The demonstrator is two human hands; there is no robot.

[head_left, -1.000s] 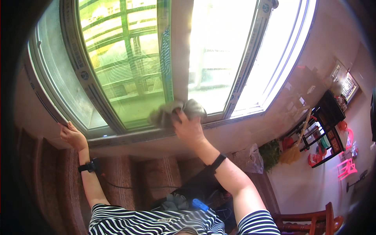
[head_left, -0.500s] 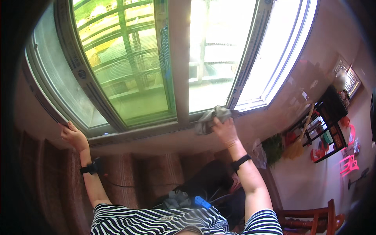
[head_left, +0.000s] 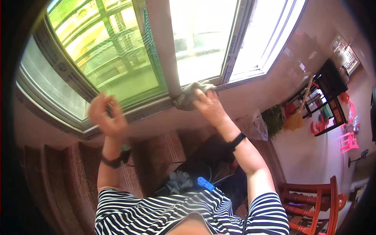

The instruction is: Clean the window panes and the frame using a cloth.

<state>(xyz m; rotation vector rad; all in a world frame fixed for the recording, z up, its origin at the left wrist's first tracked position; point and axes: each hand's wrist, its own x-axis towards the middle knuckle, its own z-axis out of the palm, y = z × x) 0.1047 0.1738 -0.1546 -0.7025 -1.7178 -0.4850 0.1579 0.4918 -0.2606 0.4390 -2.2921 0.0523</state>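
Observation:
My right hand (head_left: 207,105) is closed on a grey cloth (head_left: 188,96) and presses it against the lower rail of the window frame (head_left: 150,102), beside the foot of the central upright. Part of the cloth bunches out past my fingers. My left hand (head_left: 107,116) is up off the frame, in front of the lower corner of the green-tinted pane (head_left: 129,84). It is smeared by motion, so its finger posture is unclear, and I make out nothing in it. Each wrist wears a black band.
Brown stone steps (head_left: 74,164) descend beneath the window. A wooden railing (head_left: 313,196) stands at the lower right. Over on the right are a clear plastic bag (head_left: 258,126), green foliage (head_left: 272,120), a broom (head_left: 293,120), a black stand (head_left: 333,100) and a pink chair (head_left: 348,141).
My left hand has let go of the window's left edge and moved right. My right hand has slid the cloth leftward along the lower rail. The view has shifted a little.

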